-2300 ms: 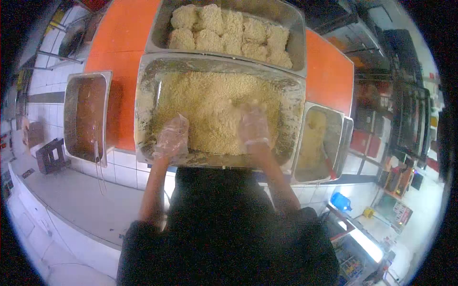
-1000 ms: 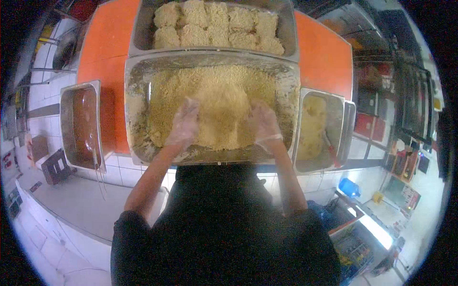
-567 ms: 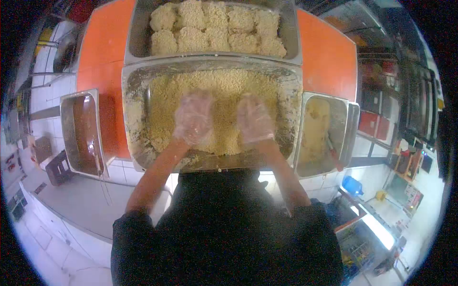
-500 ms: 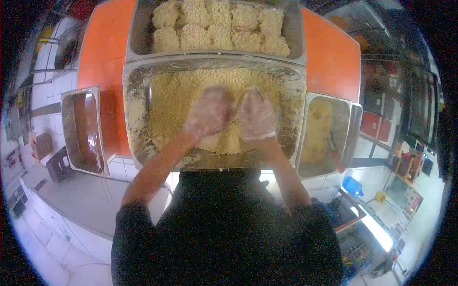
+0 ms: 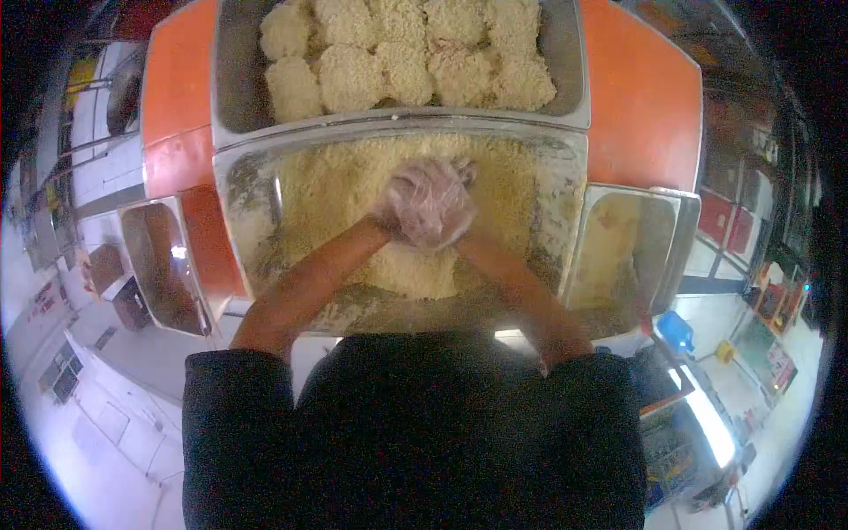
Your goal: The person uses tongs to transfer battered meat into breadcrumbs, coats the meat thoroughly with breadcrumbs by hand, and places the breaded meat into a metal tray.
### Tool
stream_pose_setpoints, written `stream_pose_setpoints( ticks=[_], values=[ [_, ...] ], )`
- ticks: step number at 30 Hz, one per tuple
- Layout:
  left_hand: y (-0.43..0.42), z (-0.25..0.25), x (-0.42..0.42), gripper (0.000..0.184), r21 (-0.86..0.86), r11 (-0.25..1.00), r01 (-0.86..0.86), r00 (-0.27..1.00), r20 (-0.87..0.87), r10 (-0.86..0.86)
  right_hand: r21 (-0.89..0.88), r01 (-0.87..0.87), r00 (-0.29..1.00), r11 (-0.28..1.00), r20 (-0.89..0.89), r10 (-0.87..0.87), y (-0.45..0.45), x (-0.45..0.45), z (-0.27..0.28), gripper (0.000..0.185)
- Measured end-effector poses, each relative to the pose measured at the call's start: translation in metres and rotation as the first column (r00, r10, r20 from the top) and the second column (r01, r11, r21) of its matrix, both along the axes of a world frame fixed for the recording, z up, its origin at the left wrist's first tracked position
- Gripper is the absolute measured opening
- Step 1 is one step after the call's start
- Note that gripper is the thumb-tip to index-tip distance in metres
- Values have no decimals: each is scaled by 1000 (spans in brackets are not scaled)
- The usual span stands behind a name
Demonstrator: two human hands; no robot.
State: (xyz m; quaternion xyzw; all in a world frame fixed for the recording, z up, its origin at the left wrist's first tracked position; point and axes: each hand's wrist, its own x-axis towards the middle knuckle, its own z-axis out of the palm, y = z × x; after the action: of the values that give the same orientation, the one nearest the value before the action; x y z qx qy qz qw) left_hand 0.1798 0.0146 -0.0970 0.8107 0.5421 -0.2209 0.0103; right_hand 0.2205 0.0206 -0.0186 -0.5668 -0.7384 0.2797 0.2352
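Both hands wear clear, crumb-dusted gloves and are pressed together, one over the other, above the middle of a metal pan [image 5: 397, 316] of pale crumbs [image 5: 327, 190]. My left hand [image 5: 415, 196] comes in from the left side of the view and overlaps my right hand [image 5: 452, 216], whose arm comes from the right side. Their fingers look folded or pressed together. Whatever lies between or under them is hidden. Behind, a second metal pan [image 5: 565, 53] holds several crumb-coated pieces [image 5: 349, 78] in two rows.
A narrow metal pan with brownish liquid [image 5: 163, 256] stands at the left. At the right, another pan [image 5: 609, 256] holds yellowish contents and a red-handled tool [image 5: 645, 316]. Orange surfaces [image 5: 640, 97] flank the pans. A blue jug [image 5: 676, 331] is lower right.
My hands have come from apart over the crumbs to joined at the middle of the pan. The view has shifted, so the pans look larger and nearer.
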Motion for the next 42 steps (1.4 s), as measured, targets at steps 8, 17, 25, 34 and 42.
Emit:
stream_pose_setpoints(
  ticks=[8, 17, 25, 34, 42],
  values=[
    [48, 116, -113, 52, -117, 863, 492, 695, 649, -309, -52, 245, 967, 968, 89, -240, -16, 9, 11, 42],
    [-4, 39, -234, 35, -712, 653, -256, 74, 660, 748, -117, -168, 928, 979, 315, 197, -12, 35, -10, 41],
    [-36, 79, -203, 47, -151, 981, 120, 428, 900, 86, -762, -172, 948, 624, 43, 314, 19, 35, -14, 41],
    [-24, 29, -235, 42, -544, 837, -57, 392, 759, 520, -724, -379, 923, 576, -255, 287, 25, 6, 8, 48],
    [-17, 135, -202, 40, -933, 191, -306, -249, 272, 930, -22, -345, 882, 938, 334, 332, -28, -39, 47, 49]
  ],
)
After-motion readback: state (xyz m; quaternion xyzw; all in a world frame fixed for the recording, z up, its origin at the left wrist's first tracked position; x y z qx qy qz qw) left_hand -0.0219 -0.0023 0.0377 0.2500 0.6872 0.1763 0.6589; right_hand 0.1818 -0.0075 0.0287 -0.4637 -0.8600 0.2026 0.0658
